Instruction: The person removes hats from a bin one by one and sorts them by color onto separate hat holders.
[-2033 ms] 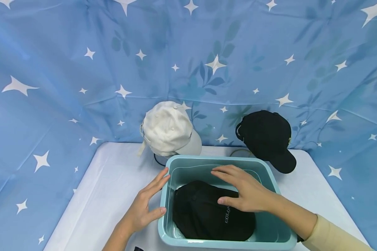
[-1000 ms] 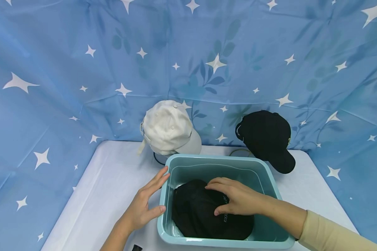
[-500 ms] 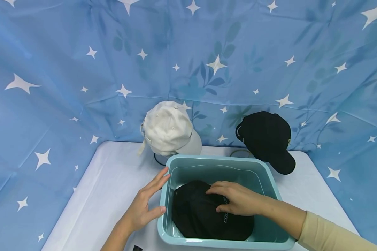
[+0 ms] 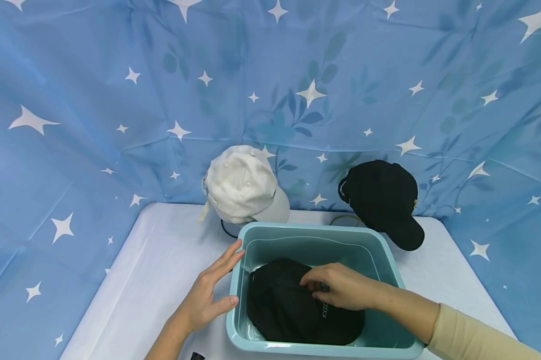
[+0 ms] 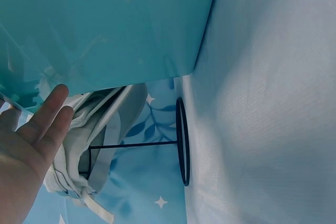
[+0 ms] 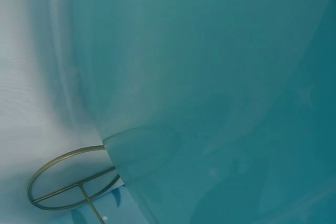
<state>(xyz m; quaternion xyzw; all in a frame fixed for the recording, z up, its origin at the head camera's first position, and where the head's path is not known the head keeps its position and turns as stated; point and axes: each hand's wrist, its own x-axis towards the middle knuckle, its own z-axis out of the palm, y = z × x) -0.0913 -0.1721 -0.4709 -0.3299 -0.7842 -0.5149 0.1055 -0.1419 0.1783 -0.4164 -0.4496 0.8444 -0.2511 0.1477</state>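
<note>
In the head view a black cap [image 4: 293, 305] with pale lettering on its front lies in a blue-green plastic basin [image 4: 313, 227]. My right hand [image 4: 342, 287] reaches into the basin and pinches the cap's crown beside the lettering, thumb and fingers drawn together over the cloth. The cap's right part is partly hidden under that hand. My left hand [image 4: 209, 292] rests at the basin's left rim, fingers straight and thumb spread. The left wrist view shows these straight fingers [image 5: 50, 114] against the basin's outer wall [image 5: 115, 24].
Behind the basin a white cap [image 4: 241, 185] sits on a black wire stand [image 5: 181, 140]. To its right another black cap [image 4: 383, 200] hangs over a gold wire stand [image 6: 68, 182]. A starry blue cloth [image 4: 270, 100] surrounds the white table [image 4: 131, 280]. A small black object [image 4: 197, 356] lies at the front.
My right hand has come down from above the cap, and its thumb and fingers have closed together on the crown. My left hand stays at the rim.
</note>
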